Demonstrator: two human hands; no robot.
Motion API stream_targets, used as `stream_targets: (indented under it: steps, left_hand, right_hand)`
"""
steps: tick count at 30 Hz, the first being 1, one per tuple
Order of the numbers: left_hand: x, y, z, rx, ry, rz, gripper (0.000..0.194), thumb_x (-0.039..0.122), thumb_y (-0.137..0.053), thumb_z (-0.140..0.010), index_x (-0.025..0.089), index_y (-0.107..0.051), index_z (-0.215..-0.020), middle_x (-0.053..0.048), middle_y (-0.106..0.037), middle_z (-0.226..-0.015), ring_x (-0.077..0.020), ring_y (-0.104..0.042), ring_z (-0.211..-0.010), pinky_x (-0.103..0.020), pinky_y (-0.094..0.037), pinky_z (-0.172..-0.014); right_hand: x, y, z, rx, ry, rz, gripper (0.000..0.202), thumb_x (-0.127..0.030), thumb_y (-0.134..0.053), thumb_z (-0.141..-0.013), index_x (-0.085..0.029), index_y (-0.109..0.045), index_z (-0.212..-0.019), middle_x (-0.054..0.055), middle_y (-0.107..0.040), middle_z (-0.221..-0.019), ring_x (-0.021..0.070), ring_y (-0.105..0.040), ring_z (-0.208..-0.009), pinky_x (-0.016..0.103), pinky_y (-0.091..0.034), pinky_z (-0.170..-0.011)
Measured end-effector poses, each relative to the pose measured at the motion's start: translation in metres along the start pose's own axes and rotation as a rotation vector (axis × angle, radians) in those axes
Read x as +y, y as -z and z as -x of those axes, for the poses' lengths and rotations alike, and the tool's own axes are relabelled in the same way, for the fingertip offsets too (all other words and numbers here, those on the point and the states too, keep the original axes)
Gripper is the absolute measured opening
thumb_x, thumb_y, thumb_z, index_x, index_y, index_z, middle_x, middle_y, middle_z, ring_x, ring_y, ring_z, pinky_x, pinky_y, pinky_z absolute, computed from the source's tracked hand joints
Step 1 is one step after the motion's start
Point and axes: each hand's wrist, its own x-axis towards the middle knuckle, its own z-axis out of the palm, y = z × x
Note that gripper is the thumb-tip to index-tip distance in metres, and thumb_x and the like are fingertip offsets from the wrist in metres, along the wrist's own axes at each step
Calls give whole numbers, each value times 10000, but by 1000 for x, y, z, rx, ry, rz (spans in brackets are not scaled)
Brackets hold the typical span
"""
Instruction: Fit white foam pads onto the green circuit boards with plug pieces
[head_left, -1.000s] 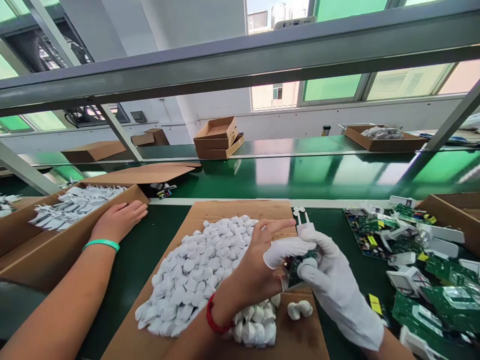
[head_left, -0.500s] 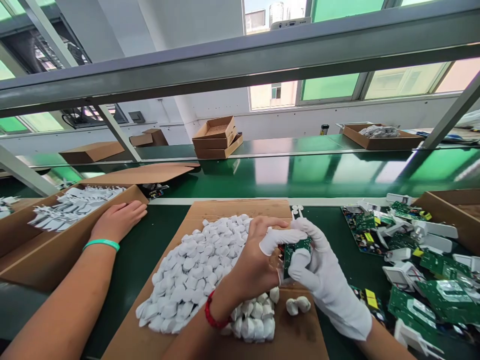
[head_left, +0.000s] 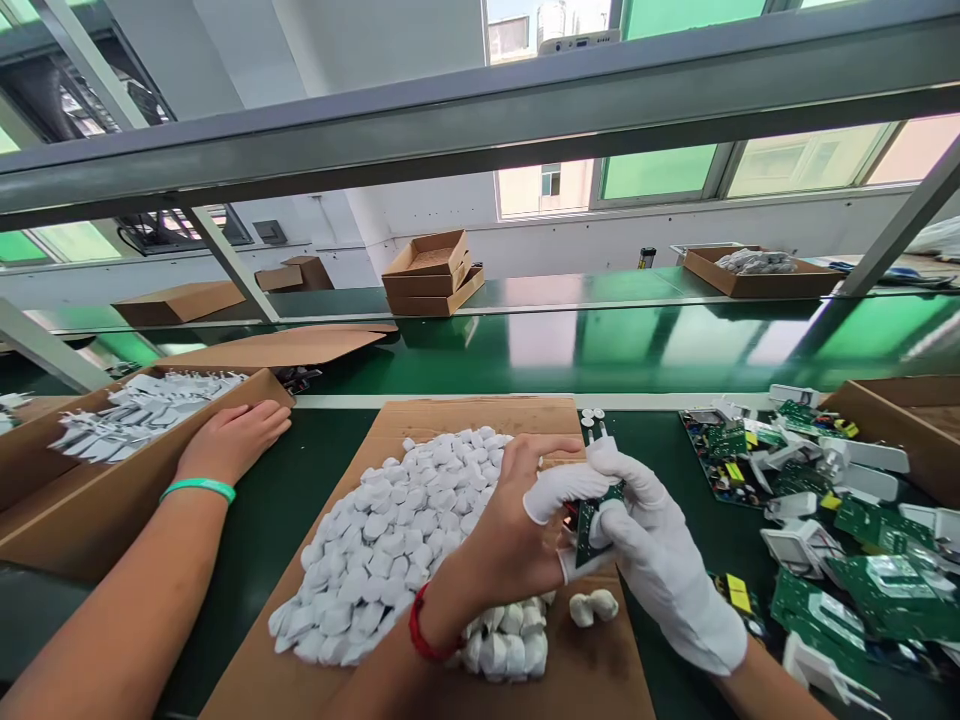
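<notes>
Over the cardboard sheet (head_left: 585,650), my left hand (head_left: 517,530), wearing a red bracelet and white finger covers, grips a small green circuit board (head_left: 590,530) from the left. My right hand (head_left: 660,545), in a white glove, is closed on the board's other side, thumb across its face. Fingers hide much of the board. Two white prongs with round ends (head_left: 592,415) stick up just beyond my fingertips; what they belong to is hidden. Beside my left hand spreads a heap of small white rounded pieces (head_left: 405,530). Two similar pieces (head_left: 592,607) lie below my hands.
Another person's hand (head_left: 236,435) with a green wristband rests on a cardboard box (head_left: 172,440) of white parts at left. Circuit boards with white casings (head_left: 847,520) are piled at right by an open box (head_left: 900,420). A metal beam (head_left: 480,130) crosses overhead.
The circuit board has tilted slightly in my hands, and my right hand has shifted a little down and right. The other person's hand stays at the box.
</notes>
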Motion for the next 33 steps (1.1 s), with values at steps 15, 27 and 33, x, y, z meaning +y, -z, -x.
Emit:
stream_targets:
  steps: [15, 27, 33]
  left_hand:
    - [1, 8, -2, -60, 106, 201, 571, 369, -802, -645, 235, -504, -1113, -119, -524, -1164, -274, -545, -1067, -436, -441, -930]
    - [3, 19, -5, -92, 154, 110, 480, 285, -795, -650, 227, -515, -1036, -72, -548, -1052, -234, -539, -957, -395, -427, -877]
    - [1, 12, -4, -46, 23, -65, 400, 229, -707, -707, 217, -482, -1036, -82, -527, -1028, -218, -529, -953, -432, -376, -950]
  right_hand:
    - [0, 4, 0, -49, -64, -28, 479, -466, -650, -801, -265, -587, -1231, -3, -669, -598, 159, -611, -531, 279, -525, -547]
    - [-4, 0, 1, -135, -151, 1, 558, -334, -731, -750, -285, -500, -1256, -42, -567, -654, 85, -469, -517, 195, -460, -514]
    - [-9, -3, -1, -108, -121, 110, 553, -412, -699, -746, -226, -521, -1236, -46, -522, -586, 105, -447, -504, 212, -447, -485]
